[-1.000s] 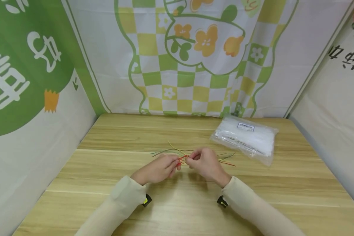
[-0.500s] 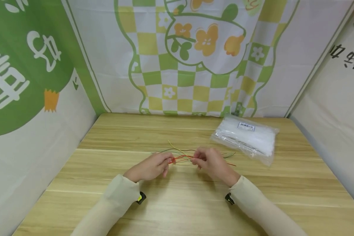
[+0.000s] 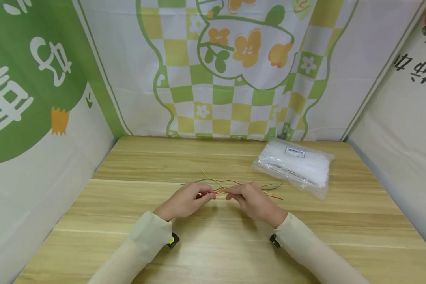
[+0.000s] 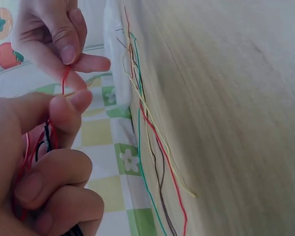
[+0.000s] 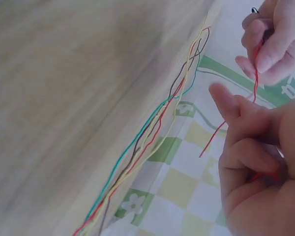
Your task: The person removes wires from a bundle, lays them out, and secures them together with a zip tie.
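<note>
A thin red cord (image 4: pixel 64 82) runs taut across the short gap between both hands. My left hand (image 3: pixel 185 200) pinches it between thumb and forefinger, its other fingers curled round more red cord and a black strand (image 4: pixel 47 135). My right hand (image 3: pixel 256 201) pinches the same red cord, and a short loose tail (image 5: pixel 211 140) hangs beside its fingers in the right wrist view. Beneath and behind the hands, several loose cords (image 5: pixel 160 120) in red, yellow, green and brown lie stretched along the table. Where the red cord passes inside the palms is hidden.
A clear plastic bag (image 3: pixel 294 163) of white items, with a barcode label, lies at the back right of the wooden table (image 3: pixel 213 252). Printed cloth walls (image 3: pixel 227 106) enclose the table at the back and both sides.
The hands drew apart with the red cord stretched between them, then came closer again. The red loop seen near the fingertips earlier no longer shows. Bag and loose cords stay put.
</note>
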`<state>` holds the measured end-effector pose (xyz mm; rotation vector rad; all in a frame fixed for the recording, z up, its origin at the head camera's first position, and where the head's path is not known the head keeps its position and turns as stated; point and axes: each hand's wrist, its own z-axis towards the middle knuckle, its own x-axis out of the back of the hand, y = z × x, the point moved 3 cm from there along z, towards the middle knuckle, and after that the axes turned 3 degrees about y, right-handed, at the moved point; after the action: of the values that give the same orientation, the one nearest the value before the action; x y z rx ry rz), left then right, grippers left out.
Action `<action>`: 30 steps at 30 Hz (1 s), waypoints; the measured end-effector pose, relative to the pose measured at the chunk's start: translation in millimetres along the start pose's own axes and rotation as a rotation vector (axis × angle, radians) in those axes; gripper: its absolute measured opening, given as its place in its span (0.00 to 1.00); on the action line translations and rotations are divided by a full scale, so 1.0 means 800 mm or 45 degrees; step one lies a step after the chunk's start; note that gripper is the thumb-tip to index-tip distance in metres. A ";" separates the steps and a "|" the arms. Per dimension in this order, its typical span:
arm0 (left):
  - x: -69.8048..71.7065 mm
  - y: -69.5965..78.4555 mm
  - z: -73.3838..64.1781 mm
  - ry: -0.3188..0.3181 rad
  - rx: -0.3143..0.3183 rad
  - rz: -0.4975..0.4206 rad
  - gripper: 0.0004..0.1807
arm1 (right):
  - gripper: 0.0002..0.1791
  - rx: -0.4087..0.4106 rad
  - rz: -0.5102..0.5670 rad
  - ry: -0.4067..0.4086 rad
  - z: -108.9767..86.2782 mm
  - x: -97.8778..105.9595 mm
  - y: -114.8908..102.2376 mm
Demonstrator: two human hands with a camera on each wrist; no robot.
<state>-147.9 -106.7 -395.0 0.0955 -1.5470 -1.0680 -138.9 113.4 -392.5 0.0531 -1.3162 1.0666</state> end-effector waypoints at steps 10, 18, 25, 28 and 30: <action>0.004 0.006 -0.002 -0.027 -0.035 -0.049 0.14 | 0.35 -0.110 0.201 -0.124 0.000 -0.006 0.000; 0.003 0.003 -0.001 -0.104 -0.132 -0.131 0.16 | 0.28 -0.119 0.318 -0.162 0.000 -0.004 0.016; 0.007 0.001 -0.003 -0.050 -0.097 0.020 0.14 | 0.13 -0.139 0.322 -0.124 0.001 0.000 0.020; 0.007 0.000 -0.002 0.024 -0.016 0.034 0.05 | 0.13 -0.115 0.321 -0.112 0.003 0.002 0.017; 0.007 0.001 -0.002 0.073 0.024 0.043 0.07 | 0.13 -0.108 0.318 -0.104 0.004 0.004 0.014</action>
<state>-148.3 -110.4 -390.5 0.1117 -1.5021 -1.0159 -149.0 119.5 -395.1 -0.1359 -1.4675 1.2280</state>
